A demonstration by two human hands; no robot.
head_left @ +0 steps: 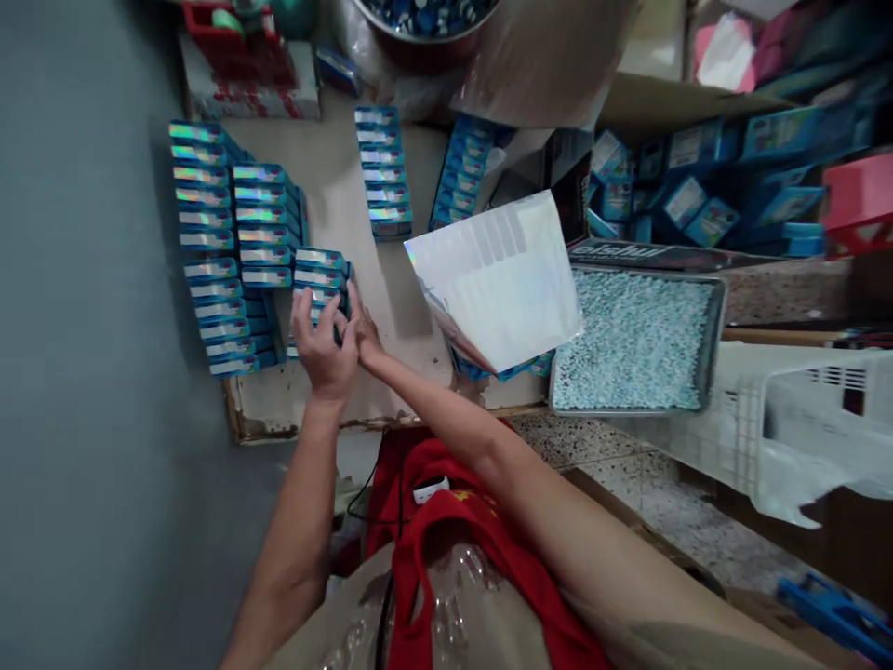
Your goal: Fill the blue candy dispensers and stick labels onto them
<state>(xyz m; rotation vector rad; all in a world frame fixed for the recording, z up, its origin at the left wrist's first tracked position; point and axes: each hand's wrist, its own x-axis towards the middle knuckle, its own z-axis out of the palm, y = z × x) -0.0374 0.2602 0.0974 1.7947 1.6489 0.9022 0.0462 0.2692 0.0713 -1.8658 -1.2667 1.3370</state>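
Observation:
Small blue boxes with white, shiny label strips stand in rows at the left of the table. My left hand (325,354) is at the near end of the short row of blue boxes (319,264). Its fingers are spread and bent over the boxes, touching them. My right hand (364,330) lies along the right side of the same row, fingers stretched out against it. The hands partly hide the nearest boxes. Left of them stand a middle row of boxes (263,216) and a longer row of boxes (216,302) by the wall.
Two more box rows (384,175) (460,177) stand farther back. A shiny label sheet (499,288) lies right of the hands, beside a metal tray (713,344) of pale blue pieces. Behind are a red tape dispenser (241,51), a bowl (429,39) and a carton of blue boxes (687,251).

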